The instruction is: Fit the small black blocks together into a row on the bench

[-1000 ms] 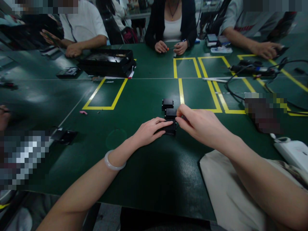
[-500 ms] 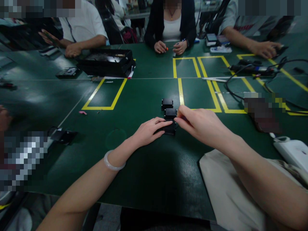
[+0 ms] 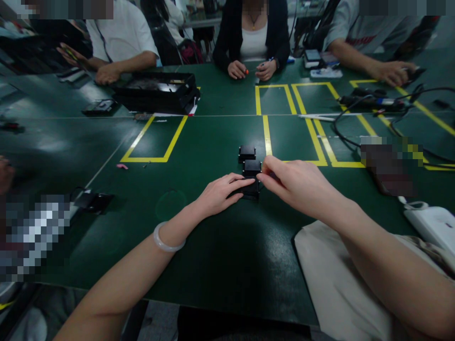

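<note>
Three small black blocks stand in a near-vertical row on the green table (image 3: 213, 246): a far block (image 3: 247, 152), a middle block (image 3: 252, 166) and a near block (image 3: 251, 189). My left hand (image 3: 223, 192) lies over the left side of the near block, its fingers stretched out and apart, partly covering it. At the right edge of the middle and near blocks is my right hand (image 3: 284, 177), thumb and forefinger pinched together. Whatever is between those fingertips is too small to make out.
Yellow tape outlines (image 3: 267, 135) mark the table beyond the blocks. A beige cloth (image 3: 320, 265), a dark phone-like object (image 3: 387, 168) and a white device (image 3: 433, 222) lie right. Black trays (image 3: 156, 94) stand back left. Several people sit across.
</note>
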A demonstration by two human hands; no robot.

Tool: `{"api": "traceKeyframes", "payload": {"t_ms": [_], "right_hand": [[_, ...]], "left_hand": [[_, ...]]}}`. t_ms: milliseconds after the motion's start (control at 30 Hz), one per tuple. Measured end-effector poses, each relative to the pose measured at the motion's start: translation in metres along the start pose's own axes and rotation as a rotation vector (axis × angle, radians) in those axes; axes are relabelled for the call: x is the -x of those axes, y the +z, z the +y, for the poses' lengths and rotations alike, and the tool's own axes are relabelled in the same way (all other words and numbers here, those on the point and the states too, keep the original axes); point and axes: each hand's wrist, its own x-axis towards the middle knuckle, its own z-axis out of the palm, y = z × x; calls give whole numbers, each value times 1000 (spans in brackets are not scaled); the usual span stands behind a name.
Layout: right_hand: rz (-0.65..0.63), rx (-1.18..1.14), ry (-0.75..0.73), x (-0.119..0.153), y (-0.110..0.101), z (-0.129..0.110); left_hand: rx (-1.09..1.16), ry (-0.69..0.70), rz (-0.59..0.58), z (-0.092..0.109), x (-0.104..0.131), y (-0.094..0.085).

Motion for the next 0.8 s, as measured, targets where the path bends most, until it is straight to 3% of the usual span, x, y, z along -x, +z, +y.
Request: {"api": "traceKeyframes", "payload": {"t_ms": [800], "right_hand": [[11, -8, -10, 1, 0, 0]], "left_hand": [[0, -1, 8, 0, 1, 1]]}}
